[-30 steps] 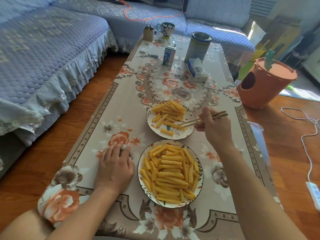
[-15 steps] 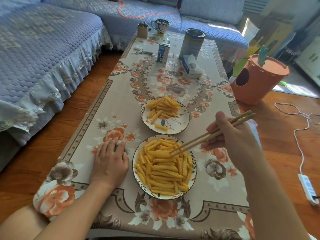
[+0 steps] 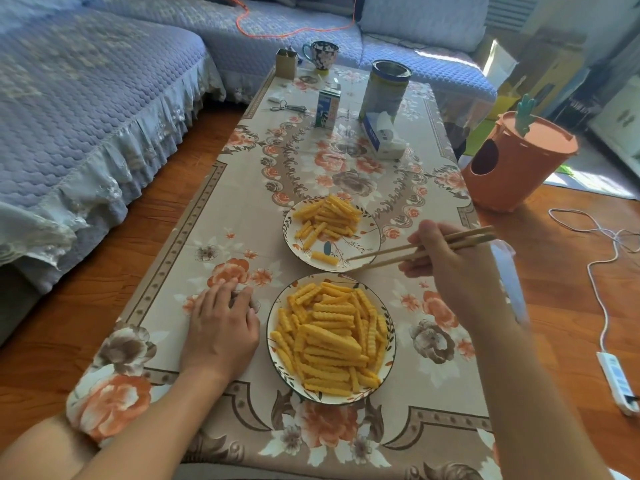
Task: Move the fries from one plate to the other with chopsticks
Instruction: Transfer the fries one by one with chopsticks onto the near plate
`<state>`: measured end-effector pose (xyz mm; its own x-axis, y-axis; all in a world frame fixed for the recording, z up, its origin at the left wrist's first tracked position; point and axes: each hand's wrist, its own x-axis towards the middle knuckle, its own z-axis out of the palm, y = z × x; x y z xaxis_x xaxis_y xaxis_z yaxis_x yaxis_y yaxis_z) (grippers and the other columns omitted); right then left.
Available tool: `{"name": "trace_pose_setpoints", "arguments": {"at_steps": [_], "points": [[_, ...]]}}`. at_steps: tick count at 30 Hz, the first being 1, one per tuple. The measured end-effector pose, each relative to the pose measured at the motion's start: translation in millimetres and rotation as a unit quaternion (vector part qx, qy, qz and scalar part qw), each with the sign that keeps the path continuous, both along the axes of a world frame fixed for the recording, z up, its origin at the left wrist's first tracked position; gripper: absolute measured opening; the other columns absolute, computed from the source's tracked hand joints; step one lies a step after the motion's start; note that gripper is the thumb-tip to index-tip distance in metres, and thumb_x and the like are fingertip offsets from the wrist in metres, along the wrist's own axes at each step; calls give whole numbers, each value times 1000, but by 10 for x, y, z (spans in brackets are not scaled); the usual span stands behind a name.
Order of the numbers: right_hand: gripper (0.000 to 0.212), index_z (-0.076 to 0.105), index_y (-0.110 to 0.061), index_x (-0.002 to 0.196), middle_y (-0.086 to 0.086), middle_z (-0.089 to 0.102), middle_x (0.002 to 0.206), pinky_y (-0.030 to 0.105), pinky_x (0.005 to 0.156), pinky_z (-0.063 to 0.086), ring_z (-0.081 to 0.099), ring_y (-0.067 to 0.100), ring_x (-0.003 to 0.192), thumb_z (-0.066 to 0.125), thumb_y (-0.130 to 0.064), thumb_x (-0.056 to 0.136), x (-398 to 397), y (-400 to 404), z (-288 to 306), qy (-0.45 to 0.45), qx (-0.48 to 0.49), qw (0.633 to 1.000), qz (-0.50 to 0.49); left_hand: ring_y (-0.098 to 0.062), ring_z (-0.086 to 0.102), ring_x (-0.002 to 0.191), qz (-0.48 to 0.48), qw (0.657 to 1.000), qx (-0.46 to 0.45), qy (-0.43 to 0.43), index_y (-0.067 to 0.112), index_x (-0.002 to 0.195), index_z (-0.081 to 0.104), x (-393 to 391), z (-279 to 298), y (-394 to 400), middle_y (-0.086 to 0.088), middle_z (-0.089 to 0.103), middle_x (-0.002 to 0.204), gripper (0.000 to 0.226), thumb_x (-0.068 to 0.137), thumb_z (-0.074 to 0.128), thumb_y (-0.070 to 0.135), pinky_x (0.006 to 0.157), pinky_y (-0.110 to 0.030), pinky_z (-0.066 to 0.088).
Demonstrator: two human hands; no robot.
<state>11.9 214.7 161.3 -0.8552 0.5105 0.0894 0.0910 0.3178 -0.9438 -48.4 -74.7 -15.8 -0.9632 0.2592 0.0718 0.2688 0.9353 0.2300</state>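
Head view shows our right hand [image 3: 450, 268] pinching the chopsticks [image 3: 412, 252], tips empty at the near-right rim of the far plate [image 3: 367, 247]. Our left hand [image 3: 221, 327] lies spread flat on the bench [image 3: 221, 216], left of the near plate [image 3: 273, 355]. Its heaped fries [image 3: 329, 341] lie near-left of the tips, long axes mostly left-right, so we judge the right hand nearer.
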Motion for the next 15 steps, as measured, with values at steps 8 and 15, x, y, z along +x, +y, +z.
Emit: {"name": "trace_pose_setpoints", "arguments": {"at_steps": [8,15], "points": [[26,72,-12,89,13,73,72,35,64,65,76,25,65,57,-28,104,-455,-143,-454,-21,10,1000,19,-29,40,141,0,1000,2,-7,23,134,57,-10,-28,-15,-9,51,146,44,93,43,33,121,-49,29],[43,66,6,93,32,69,81,35,55,63,72,31,58,50,-32,106,-293,-127,-245,0,-87,996,6,-28,38,143,1,1000,1,-9,24,136,55,11,8,-5,-9,50,148,51,92,35,37,122,-48,27]]}}
